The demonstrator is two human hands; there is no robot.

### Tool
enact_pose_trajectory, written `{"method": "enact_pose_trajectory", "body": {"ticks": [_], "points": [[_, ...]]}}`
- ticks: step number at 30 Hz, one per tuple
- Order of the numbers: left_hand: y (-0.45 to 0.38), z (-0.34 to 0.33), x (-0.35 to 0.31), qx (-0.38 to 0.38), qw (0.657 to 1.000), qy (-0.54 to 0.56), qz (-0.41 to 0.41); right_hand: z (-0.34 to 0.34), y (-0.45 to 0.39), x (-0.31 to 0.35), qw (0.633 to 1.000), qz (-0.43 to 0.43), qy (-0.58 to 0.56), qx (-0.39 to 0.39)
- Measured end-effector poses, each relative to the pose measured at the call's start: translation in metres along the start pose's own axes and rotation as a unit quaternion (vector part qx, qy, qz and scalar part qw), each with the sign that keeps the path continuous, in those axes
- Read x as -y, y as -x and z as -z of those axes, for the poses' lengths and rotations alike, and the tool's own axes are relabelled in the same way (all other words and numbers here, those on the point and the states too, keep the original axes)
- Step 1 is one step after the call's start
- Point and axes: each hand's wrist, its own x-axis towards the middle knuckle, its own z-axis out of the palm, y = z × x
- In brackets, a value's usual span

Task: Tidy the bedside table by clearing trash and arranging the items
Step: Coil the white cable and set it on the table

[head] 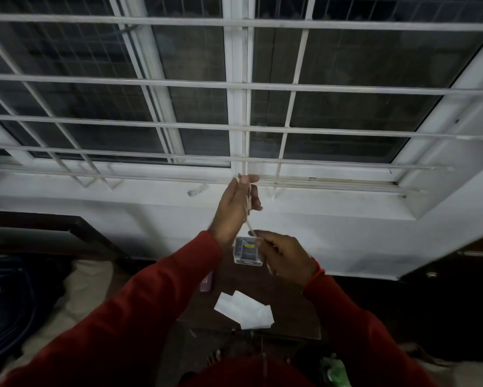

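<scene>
Hands are both raised above the small dark brown wooden bedside table (pixel 290 308), in front of the window. The left hand (pixel 236 208) pinches the top of a thin pale cord (pixel 248 216) near the sill, and the right hand (pixel 286 254) is closed on the same cord lower down, so the two hands are a little apart with the cord between them. Whether the cord is being wound or untangled, I cannot tell.

The tidying seems only at an early stage. Folded white paper scraps (pixel 244 310) lie loose on the table, a slim purple object (pixel 206 282) rests at its left edge, and a small clear plastic box (pixel 247 251) sits at the back.

White metal window bars (pixel 234 127) cover dark glass. A dark blue bag (pixel 6 303) lies to the left.
</scene>
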Motion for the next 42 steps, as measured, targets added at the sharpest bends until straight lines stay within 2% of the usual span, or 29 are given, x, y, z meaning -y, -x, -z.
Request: {"method": "enact_pose_trajectory", "body": {"ticks": [2,3,4,6,8,11,14,16,18,20,21,23,24,29,33,37,40,42], "points": [[-0.002,0.009,0.008,-0.018,0.987,-0.149,-0.058,0.001,0.003,0.011,0.999,0.038,0.03,-0.018],[-0.002,0.013,0.012,-0.006,0.98,-0.193,-0.058,0.004,0.004,0.017,0.997,0.051,0.027,-0.048],[0.0,0.015,0.013,0.023,0.975,-0.217,-0.039,0.009,0.003,0.022,0.994,0.059,0.019,-0.085],[0.008,0.014,0.013,0.127,0.964,-0.233,0.037,0.018,0.0,0.024,0.987,0.053,-0.013,-0.151],[0.021,0.007,0.007,0.22,0.949,-0.2,0.109,0.025,-0.002,0.022,0.984,0.029,-0.049,-0.172],[0.027,0.002,0.0,0.273,0.932,-0.087,0.222,0.028,0.0,0.026,0.98,0.002,-0.131,-0.15],[0.025,0.004,-0.003,0.325,0.909,-0.014,0.261,0.031,0.006,0.03,0.955,-0.025,-0.287,-0.072],[0.026,0.006,-0.004,0.302,0.917,-0.001,0.262,0.031,0.004,0.024,0.948,-0.032,-0.308,-0.067],[0.026,0.007,-0.001,0.244,0.941,0.003,0.233,0.029,0.001,0.02,0.952,-0.03,-0.289,-0.093],[0.021,0.006,0.008,0.157,0.975,-0.069,0.145,0.027,-0.001,0.019,0.951,-0.03,-0.286,-0.116],[0.019,0.006,0.014,0.103,0.982,-0.129,0.091,0.025,-0.001,0.018,0.95,-0.027,-0.283,-0.126],[0.02,0.003,0.022,0.02,0.974,-0.224,0.015,0.022,-0.003,0.019,0.953,-0.019,-0.265,-0.144],[0.024,0.001,0.026,0.012,0.968,-0.25,-0.002,0.021,-0.004,0.019,0.955,-0.019,-0.254,-0.15],[0.048,-0.014,0.026,0.081,0.927,-0.36,-0.063,0.014,-0.006,0.017,0.954,-0.039,-0.236,-0.179],[0.049,-0.009,0.027,0.049,0.9,-0.399,-0.166,0.01,-0.008,0.017,0.952,-0.048,-0.235,-0.189],[0.053,-0.006,0.028,0.048,0.888,-0.416,-0.19,0.006,-0.008,0.015,0.937,-0.075,-0.242,-0.239],[0.055,0.001,0.032,0.039,0.837,-0.504,-0.212,0.005,-0.008,0.01,0.919,-0.1,-0.248,-0.289],[0.053,0.008,0.034,0.048,0.802,-0.54,-0.25,0.005,-0.008,0.007,0.917,-0.113,-0.255,-0.285]]}}
